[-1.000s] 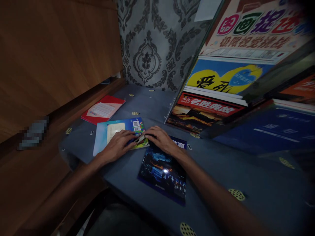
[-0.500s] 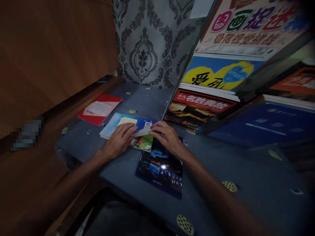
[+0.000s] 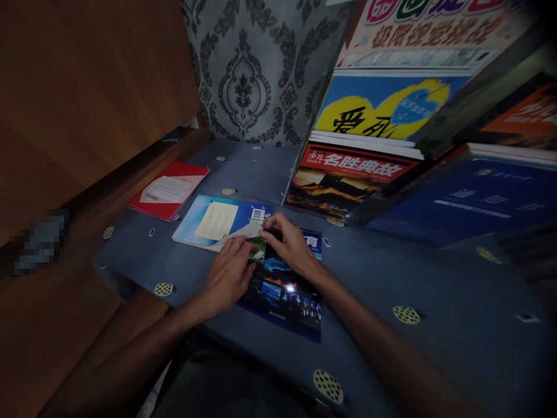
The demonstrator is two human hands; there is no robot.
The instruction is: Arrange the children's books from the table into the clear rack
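Observation:
A blue book (image 3: 243,217) lies back side up on the table, with a barcode and a cream text panel. Its lower right cover corner is bent up, baring a whitish underside and a green picture page below. My right hand (image 3: 289,244) pinches the bent edge between thumb and fingertips. Over the book's lower edge lies my left hand (image 3: 230,270), its fingers slightly bent and apart, touching the page near the bent corner. A dark glossy book (image 3: 282,296) with night pictures lies partly under both hands, overlapping the blue book's right end.
A red book (image 3: 167,188) lies at the left of the grey patterned table (image 3: 369,278). At the back right, a rack holds several upright books, among them a red-titled book (image 3: 348,180) and a dark blue folder (image 3: 474,197). A wooden cabinet (image 3: 100,87) borders the left side.
My left hand has moved down and right, off the cream panel to the book's lower edge. My right hand stays at the bent corner. The view has shifted slightly.

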